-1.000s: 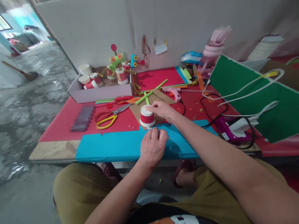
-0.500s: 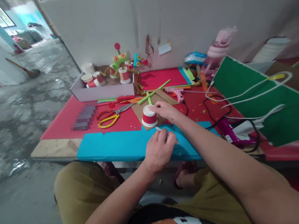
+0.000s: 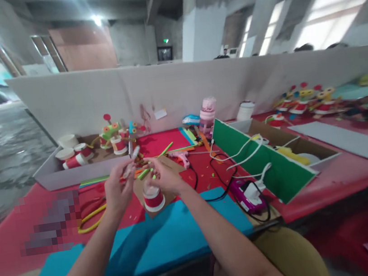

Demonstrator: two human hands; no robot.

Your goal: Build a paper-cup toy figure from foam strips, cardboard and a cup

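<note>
A red and white paper cup (image 3: pixel 154 201) stands upside down on a piece of brown cardboard (image 3: pixel 171 167). My left hand (image 3: pixel 119 188), raised left of the cup, is closed on a small whitish stick-like piece (image 3: pixel 135 153); blur hides its kind. Just above and behind the cup is my right hand (image 3: pixel 169 176), fingers curled in a pinch toward the left one. What they hold, if anything, I cannot make out. Light-green paper strips (image 3: pixel 166 148) lie behind the fingers. A pink glue gun (image 3: pixel 182 159) rests right of them.
Yellow-handled pliers (image 3: pixel 91 218) lie at left. A white box (image 3: pixel 82 173) of cups and paper figures stands at back left. Blue paper (image 3: pixel 170 236) covers the front edge. A green board (image 3: pixel 252 165), white cables and a purple power strip (image 3: pixel 247 195) are at right.
My view has lifted and turned right. My right hand has come off the cup's top. My left hand has risen from in front of the cup to beside it, with the whitish piece.
</note>
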